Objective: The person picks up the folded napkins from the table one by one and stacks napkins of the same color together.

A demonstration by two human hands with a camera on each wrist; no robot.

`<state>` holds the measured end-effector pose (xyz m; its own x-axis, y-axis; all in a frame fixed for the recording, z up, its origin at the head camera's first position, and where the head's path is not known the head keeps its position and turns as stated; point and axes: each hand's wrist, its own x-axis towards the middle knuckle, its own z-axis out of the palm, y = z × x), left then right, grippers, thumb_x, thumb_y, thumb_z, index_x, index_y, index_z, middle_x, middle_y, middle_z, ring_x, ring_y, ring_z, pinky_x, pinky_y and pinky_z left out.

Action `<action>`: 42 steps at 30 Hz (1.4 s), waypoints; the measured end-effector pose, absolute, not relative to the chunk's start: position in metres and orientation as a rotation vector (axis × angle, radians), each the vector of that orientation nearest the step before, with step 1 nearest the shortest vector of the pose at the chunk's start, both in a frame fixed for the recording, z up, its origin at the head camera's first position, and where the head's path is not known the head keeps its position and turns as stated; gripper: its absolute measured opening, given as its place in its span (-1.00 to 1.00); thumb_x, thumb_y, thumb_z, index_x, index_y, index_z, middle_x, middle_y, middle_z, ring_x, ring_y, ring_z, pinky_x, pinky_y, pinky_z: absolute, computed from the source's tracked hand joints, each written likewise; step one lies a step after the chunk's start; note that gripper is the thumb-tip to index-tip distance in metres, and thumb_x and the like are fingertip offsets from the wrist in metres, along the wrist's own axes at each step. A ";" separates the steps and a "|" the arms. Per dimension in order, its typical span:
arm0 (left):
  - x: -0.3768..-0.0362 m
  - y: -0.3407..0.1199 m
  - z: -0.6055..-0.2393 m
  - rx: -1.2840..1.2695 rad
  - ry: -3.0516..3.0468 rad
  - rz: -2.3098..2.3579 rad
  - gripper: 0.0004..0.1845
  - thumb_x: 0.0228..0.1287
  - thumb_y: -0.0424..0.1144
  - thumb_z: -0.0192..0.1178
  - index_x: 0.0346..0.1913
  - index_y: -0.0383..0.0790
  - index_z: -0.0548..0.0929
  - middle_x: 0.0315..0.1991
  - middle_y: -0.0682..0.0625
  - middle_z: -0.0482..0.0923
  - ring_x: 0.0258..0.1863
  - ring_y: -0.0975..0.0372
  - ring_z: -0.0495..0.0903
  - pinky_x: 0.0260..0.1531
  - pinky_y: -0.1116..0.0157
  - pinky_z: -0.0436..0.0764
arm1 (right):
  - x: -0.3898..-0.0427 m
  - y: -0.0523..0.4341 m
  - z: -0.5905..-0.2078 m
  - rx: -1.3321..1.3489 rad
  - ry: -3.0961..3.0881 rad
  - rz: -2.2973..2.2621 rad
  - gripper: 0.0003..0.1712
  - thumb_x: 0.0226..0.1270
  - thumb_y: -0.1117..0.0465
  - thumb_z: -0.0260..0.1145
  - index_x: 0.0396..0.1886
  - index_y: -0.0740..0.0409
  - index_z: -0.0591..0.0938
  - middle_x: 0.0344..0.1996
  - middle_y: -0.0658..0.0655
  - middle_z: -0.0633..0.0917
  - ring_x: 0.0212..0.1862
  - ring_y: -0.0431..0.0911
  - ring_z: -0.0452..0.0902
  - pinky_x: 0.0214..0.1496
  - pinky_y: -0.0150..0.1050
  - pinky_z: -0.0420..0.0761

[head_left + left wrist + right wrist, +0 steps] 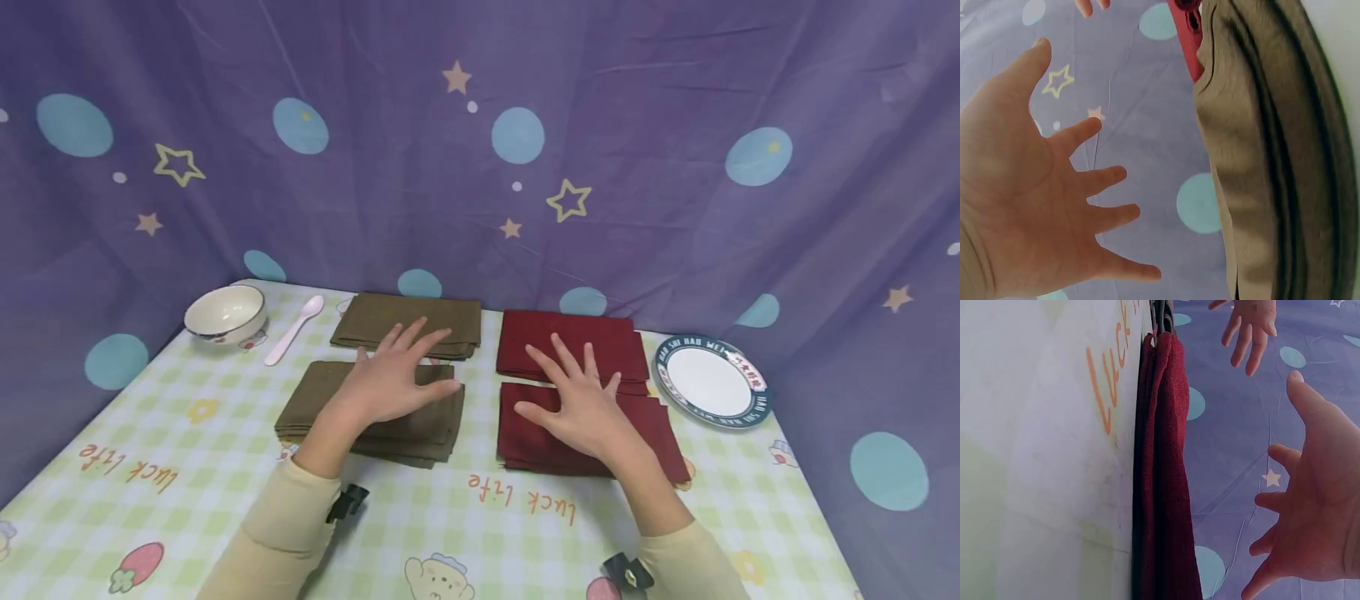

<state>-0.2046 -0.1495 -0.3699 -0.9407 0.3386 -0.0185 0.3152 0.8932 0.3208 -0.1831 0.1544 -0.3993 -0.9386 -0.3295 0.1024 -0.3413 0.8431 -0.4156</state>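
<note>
My left hand (387,379) hovers over the near folded brown cloth (315,400), fingers spread and holding nothing. Behind it lies a second folded brown cloth (375,312). My right hand (588,408), also with fingers spread, is above the near folded red cloth (525,442); another folded red cloth (517,342) lies just behind. In the left wrist view the left palm (1029,194) is apart from the layered brown cloth (1247,150). The right wrist view has the right palm (1322,500) apart from the red cloth (1169,469).
A white bowl (225,312) and a pink spoon (296,329) are at the back left. At the right sits a plate with a dark green rim (761,408). The checked tablecloth (225,467) covers the table, and a purple curtain (390,208) hangs behind and at both sides.
</note>
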 end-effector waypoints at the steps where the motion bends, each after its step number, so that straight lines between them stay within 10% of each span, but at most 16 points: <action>1: -0.204 -0.153 -0.369 0.508 2.981 0.505 -0.01 0.21 0.60 -0.04 0.63 0.28 0.04 0.65 -0.06 -0.18 0.56 -0.19 -0.16 0.14 -0.61 -0.04 | -0.184 0.153 -0.399 0.551 -2.985 0.689 0.00 0.26 -0.52 0.18 0.62 -0.38 0.12 0.64 0.06 -0.06 0.55 0.39 -0.41 0.16 0.74 -0.24; 42: -0.195 -0.265 -0.387 0.369 2.984 0.644 -0.09 0.43 0.36 0.02 0.61 -0.12 0.10 0.55 -0.33 0.03 0.45 -0.34 0.08 0.18 -0.44 0.25 | -0.203 0.095 -0.407 0.896 -2.947 1.056 -0.09 0.38 -0.46 0.13 0.63 -0.39 0.09 0.62 0.05 0.01 0.60 0.11 -0.19 0.47 0.30 0.12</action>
<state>-0.1949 -0.2652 -0.3866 -0.9690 0.2465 -0.0144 0.2186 0.8835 0.4143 -0.2028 0.0953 -0.4066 -0.8425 -0.5335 0.0748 -0.4596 0.6393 -0.6164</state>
